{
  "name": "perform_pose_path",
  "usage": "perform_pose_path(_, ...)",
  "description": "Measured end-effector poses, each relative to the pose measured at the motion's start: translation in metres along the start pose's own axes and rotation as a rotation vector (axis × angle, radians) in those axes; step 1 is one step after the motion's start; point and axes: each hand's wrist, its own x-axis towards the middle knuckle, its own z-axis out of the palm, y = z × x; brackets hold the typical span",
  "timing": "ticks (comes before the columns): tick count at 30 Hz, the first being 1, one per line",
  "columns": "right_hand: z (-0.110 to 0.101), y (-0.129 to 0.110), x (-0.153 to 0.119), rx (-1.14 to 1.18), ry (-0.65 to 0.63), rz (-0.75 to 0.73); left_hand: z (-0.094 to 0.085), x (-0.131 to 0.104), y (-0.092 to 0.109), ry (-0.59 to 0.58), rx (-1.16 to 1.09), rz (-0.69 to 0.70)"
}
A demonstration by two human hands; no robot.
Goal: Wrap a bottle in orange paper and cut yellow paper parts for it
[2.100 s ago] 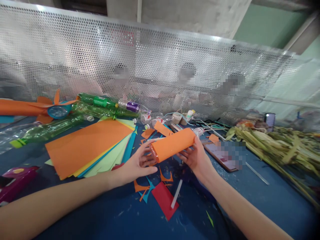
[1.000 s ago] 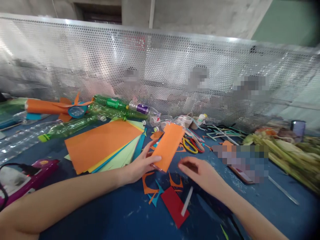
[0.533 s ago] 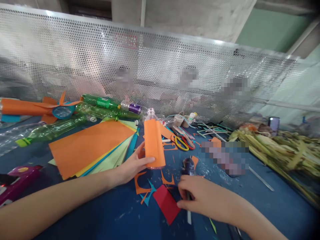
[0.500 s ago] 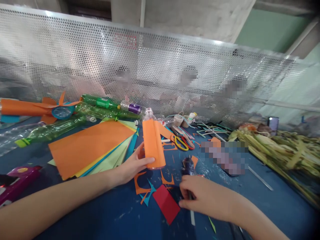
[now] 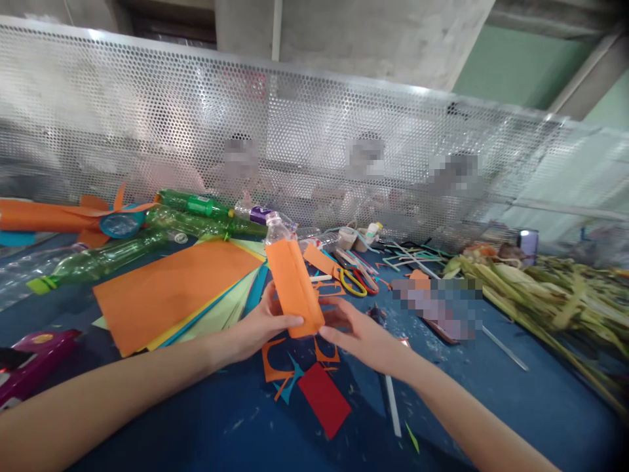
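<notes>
A clear plastic bottle point(image 5: 278, 226) wrapped in orange paper stands tilted to the left, its neck bare. My left hand point(image 5: 255, 324) grips its lower left side, thumb across the paper. On the lower right side, my right hand point(image 5: 356, 331) has its fingers curled round the bottle, thumb near the base. Partly hidden behind my right wrist lies a dark glue gun point(image 5: 377, 314), with a white glue stick point(image 5: 393, 406) towards me. Below the bottle are a red paper piece point(image 5: 324, 400) and orange paper scraps point(image 5: 275, 364).
Stacked coloured paper point(image 5: 177, 282) and green bottles point(image 5: 111, 255) lie left, near a purple device point(image 5: 42, 360). Scissors point(image 5: 354, 282) lie beyond my right hand. A phone point(image 5: 437, 321) and dry husks point(image 5: 531, 288) are right. A perforated metal screen point(image 5: 304, 131) stands behind.
My right hand has let go of the dark glue gun and moved up and left onto the bottle. The bottle has tilted further left in my left hand.
</notes>
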Motion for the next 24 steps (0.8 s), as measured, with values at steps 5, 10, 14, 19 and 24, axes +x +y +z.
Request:
perform_pose_path(5,0.015,0.016,0.003,0.294,-0.007,0.04,-0.004,-0.001,-0.002,-0.024,0.064,0.022)
perform_pose_path(10,0.017,0.018,0.002,0.437,-0.035,0.011,-0.004,-0.003,-0.003,-0.038,0.105,0.013)
perform_pose_path(14,0.022,0.017,0.0,0.403,-0.018,-0.017,-0.007,-0.002,-0.006,-0.028,0.116,0.016)
perform_pose_path(19,0.023,0.018,-0.001,0.311,0.0,-0.025,-0.007,0.0,-0.005,0.014,-0.018,-0.07)
perform_pose_path(24,0.023,0.019,-0.001,0.216,0.035,-0.026,-0.005,0.001,-0.003,0.049,-0.044,-0.061)
